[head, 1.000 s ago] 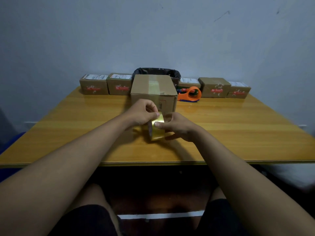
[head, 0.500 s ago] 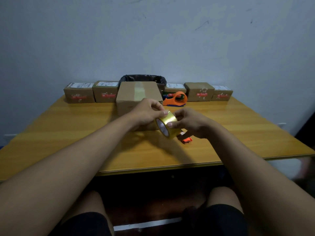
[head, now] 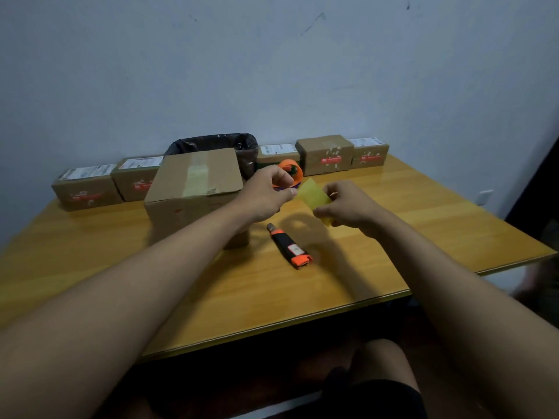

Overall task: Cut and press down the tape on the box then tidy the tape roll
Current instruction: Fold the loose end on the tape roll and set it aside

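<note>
A large cardboard box (head: pixel 193 189) stands on the table, with a strip of yellowish tape along its top. To the right of the box and above the table, my left hand (head: pixel 267 193) pinches the free end of a yellow tape strip (head: pixel 313 195). My right hand (head: pixel 348 204) grips the tape roll (head: pixel 327 221), which is mostly hidden behind its fingers. The strip stretches between the two hands. An orange and black utility knife (head: pixel 289 246) lies on the table below my hands.
An orange tape dispenser (head: pixel 292 172) sits behind my left hand. Several small labelled boxes (head: pixel 325 155) line the wall edge of the wooden table (head: pixel 438 219). A bin with a black bag (head: pixel 216 143) stands behind the large box. The table's near edge runs below my forearms.
Both hands moved with the tape roll from in front of the box to its right and rose. A short strip is now pulled out between them. The knife came into view.
</note>
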